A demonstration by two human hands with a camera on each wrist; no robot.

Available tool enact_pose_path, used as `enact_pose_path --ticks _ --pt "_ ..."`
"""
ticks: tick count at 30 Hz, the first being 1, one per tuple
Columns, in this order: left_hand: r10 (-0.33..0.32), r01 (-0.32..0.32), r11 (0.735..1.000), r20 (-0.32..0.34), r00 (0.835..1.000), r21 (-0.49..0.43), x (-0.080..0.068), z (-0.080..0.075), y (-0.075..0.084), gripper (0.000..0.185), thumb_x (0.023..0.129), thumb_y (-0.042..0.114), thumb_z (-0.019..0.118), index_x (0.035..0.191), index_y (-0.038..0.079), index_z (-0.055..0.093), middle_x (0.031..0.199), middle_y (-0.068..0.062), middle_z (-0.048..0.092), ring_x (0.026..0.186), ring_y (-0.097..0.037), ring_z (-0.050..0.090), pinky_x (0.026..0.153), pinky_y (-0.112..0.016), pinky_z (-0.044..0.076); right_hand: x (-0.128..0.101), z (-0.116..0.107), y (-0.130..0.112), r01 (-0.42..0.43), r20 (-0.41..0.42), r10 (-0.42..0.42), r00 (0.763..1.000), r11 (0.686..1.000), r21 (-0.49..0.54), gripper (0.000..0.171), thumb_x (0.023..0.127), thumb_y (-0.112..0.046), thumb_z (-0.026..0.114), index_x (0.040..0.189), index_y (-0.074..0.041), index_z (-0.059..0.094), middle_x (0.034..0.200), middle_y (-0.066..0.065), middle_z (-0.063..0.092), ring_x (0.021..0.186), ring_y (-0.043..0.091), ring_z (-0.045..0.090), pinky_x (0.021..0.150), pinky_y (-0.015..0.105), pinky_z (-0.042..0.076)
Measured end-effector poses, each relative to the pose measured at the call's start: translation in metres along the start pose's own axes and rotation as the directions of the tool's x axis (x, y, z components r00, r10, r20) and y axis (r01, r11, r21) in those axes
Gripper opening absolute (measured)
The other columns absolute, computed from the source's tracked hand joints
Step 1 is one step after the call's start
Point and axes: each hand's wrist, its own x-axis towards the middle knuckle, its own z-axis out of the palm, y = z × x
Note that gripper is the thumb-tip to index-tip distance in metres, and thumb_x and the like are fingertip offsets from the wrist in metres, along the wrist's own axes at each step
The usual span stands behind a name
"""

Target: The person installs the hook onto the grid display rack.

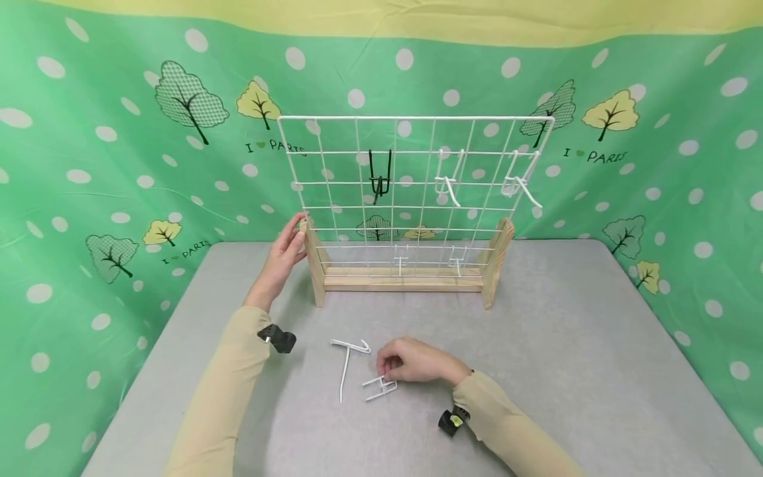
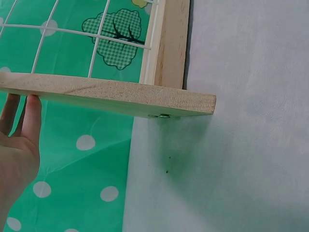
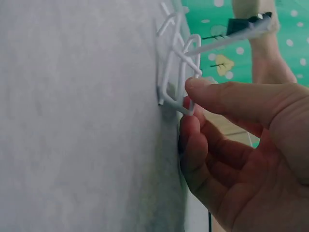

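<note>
A white wire grid panel (image 1: 417,136) stands in a wooden stand (image 1: 403,281) at the back of the grey table (image 1: 566,344). My left hand (image 1: 294,233) rests with straight fingers against the top of the stand's left post (image 1: 312,255); the left wrist view shows the fingers (image 2: 32,121) behind the wooden post (image 2: 111,95). My right hand (image 1: 384,371) is low on the table and pinches a small white wire hook (image 1: 379,388) between thumb and fingers. In the right wrist view the thumb lies on that hook (image 3: 175,72). A long white hook (image 1: 347,361) lies just left of it.
On the grid hang a black hook (image 1: 379,177), two white hooks (image 1: 448,184) (image 1: 520,184) in the upper rows and two small white ones (image 1: 401,258) (image 1: 457,260) low down. A green spotted cloth (image 1: 89,165) surrounds the table on three sides.
</note>
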Motion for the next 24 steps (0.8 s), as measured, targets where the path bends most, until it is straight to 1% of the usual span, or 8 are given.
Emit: enact_pose_path --ticks 3,5,8,13,16,20,24 --pt "0.001 -0.001 1.000 -0.002 1.000 -0.005 0.000 0.000 -0.001 0.050 0.106 0.028 0.038 0.154 0.021 0.027 0.145 -0.023 0.036 0.133 -0.036 0.035 0.107 -0.053 0.034 -0.004 -0.002 0.004 0.006 -0.029 -0.004 1.000 0.997 0.077 0.012 0.086 0.004 0.066 0.084 -0.008 0.064 0.075 -0.010 0.056 0.069 0.001 0.050 0.064 0.019 0.049" --pt "0.006 -0.006 1.000 0.000 1.000 -0.012 0.001 0.000 -0.001 0.050 0.106 0.027 0.038 0.154 0.020 0.027 0.145 -0.024 0.037 0.133 -0.037 0.035 0.107 -0.054 0.034 -0.006 -0.004 0.006 0.003 -0.058 0.003 0.998 0.994 0.107 0.011 0.087 0.004 0.064 0.085 -0.007 0.064 0.076 -0.009 0.056 0.070 0.002 0.051 0.064 0.020 0.048" --pt "0.011 -0.011 1.000 0.003 1.000 -0.018 0.001 0.000 -0.001 0.050 0.106 0.027 0.038 0.154 0.019 0.026 0.144 -0.025 0.036 0.132 -0.037 0.035 0.107 -0.053 0.034 -0.009 -0.006 0.008 0.002 -0.099 0.011 0.995 0.992 0.127 0.011 0.088 0.005 0.064 0.087 -0.006 0.064 0.076 -0.007 0.056 0.071 0.004 0.051 0.063 0.021 0.047" --pt "0.007 -0.007 1.000 0.003 1.000 -0.016 0.000 0.000 -0.001 0.050 0.106 0.028 0.038 0.154 0.020 0.026 0.144 -0.023 0.036 0.133 -0.036 0.035 0.108 -0.053 0.034 -0.011 -0.007 0.011 -0.013 -0.156 0.039 0.987 0.986 0.163 0.012 0.088 0.006 0.062 0.089 -0.005 0.064 0.080 -0.005 0.059 0.075 0.006 0.055 0.068 0.023 0.051" --pt "0.003 -0.002 1.000 0.006 1.000 -0.020 0.000 -0.001 -0.001 0.050 0.106 0.027 0.038 0.154 0.020 0.025 0.144 -0.023 0.036 0.133 -0.036 0.034 0.108 -0.053 0.033 -0.011 -0.008 0.012 -0.007 -0.215 0.050 0.975 0.980 0.197 0.011 0.089 0.005 0.062 0.092 -0.005 0.064 0.082 0.000 0.061 0.077 0.009 0.056 0.070 0.025 0.052" --pt "0.001 -0.001 1.000 0.006 1.000 -0.022 0.000 -0.001 -0.001 0.050 0.106 0.026 0.038 0.154 0.020 0.025 0.144 -0.024 0.036 0.133 -0.036 0.034 0.108 -0.053 0.033 -0.010 -0.010 0.011 -0.004 -0.295 0.072 0.953 0.975 0.224 0.009 0.090 0.005 0.061 0.094 -0.002 0.064 0.085 0.007 0.063 0.080 0.015 0.057 0.072 0.028 0.052" --pt "0.002 -0.002 1.000 0.010 1.000 -0.016 0.001 -0.001 -0.002 0.050 0.106 0.027 0.038 0.154 0.020 0.025 0.143 -0.024 0.037 0.132 -0.036 0.035 0.108 -0.052 0.034 -0.009 -0.017 0.003 -0.011 -0.370 0.112 0.922 0.964 0.265 0.008 0.089 0.009 0.059 0.094 0.005 0.062 0.087 0.018 0.063 0.082 0.028 0.059 0.071 0.028 0.053"
